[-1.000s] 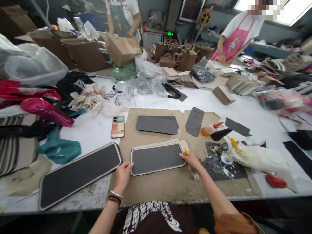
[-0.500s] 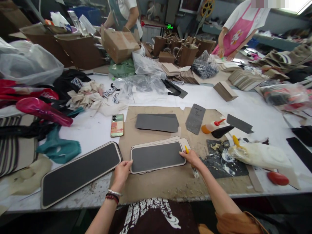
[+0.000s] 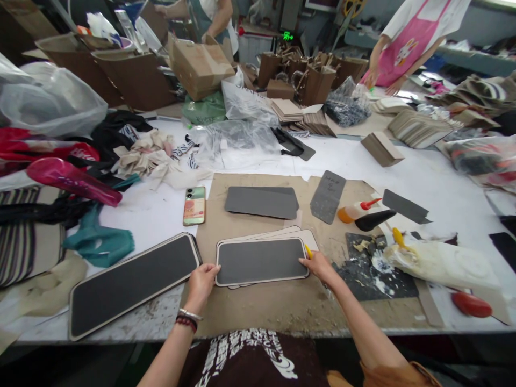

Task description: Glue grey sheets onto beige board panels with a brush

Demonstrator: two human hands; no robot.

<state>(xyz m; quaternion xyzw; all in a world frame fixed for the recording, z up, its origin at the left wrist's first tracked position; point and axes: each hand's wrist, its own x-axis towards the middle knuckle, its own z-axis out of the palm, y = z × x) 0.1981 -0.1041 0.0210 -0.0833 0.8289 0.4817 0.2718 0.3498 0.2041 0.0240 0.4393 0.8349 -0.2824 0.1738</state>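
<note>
A grey rounded panel with a cream border [image 3: 261, 261] lies on top of a small stack of like panels on brown paper [image 3: 282, 306]. My left hand [image 3: 204, 279] grips its left end, fingers curled over the edge. My right hand [image 3: 318, 264] presses on its right end and holds a yellow-tipped tool [image 3: 308, 250]. A longer grey panel stack [image 3: 133, 282] lies to the left of my left hand.
A phone [image 3: 194, 205], grey cut pieces [image 3: 261, 201], glue bottles [image 3: 357, 210], a glue-smeared black sheet [image 3: 373, 266] and a white bag [image 3: 439, 263] surround the work spot. Fabric scraps [image 3: 97, 242] pile at left. Two people in aprons stand at the far side by cardboard boxes [image 3: 199, 62].
The view has shifted slightly; both hands stay at the ends of the grey panel, which has been squared a little on its stack.
</note>
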